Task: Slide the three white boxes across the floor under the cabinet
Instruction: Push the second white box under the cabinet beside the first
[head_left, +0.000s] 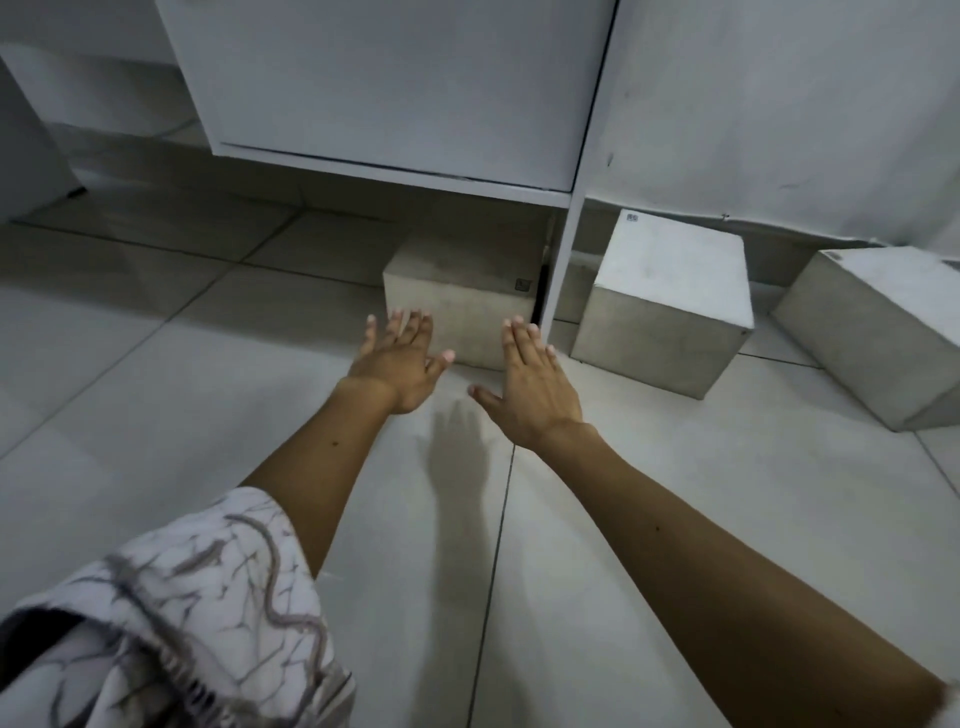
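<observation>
Three white boxes — first box (467, 306) under cabinet (395, 104), second box (670, 301), third box (878, 322) outside.

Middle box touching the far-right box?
Apart. Head view shows bare floor between the middle box and the far-right box.

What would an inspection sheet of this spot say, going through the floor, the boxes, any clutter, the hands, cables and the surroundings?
Surface: pale tiled floor with dark grout lines.
Job's things: first white box sits partly under the cabinet; second white box and third white box stand outside, right of the cabinet's side panel.
Clutter: nothing seen.
Hands: left hand and right hand are open, fingers straight, at the first box's near face; contact cannot be confirmed.
Cables: nothing seen.
Surroundings: white wall behind; a patterned sleeve on the left arm.
</observation>
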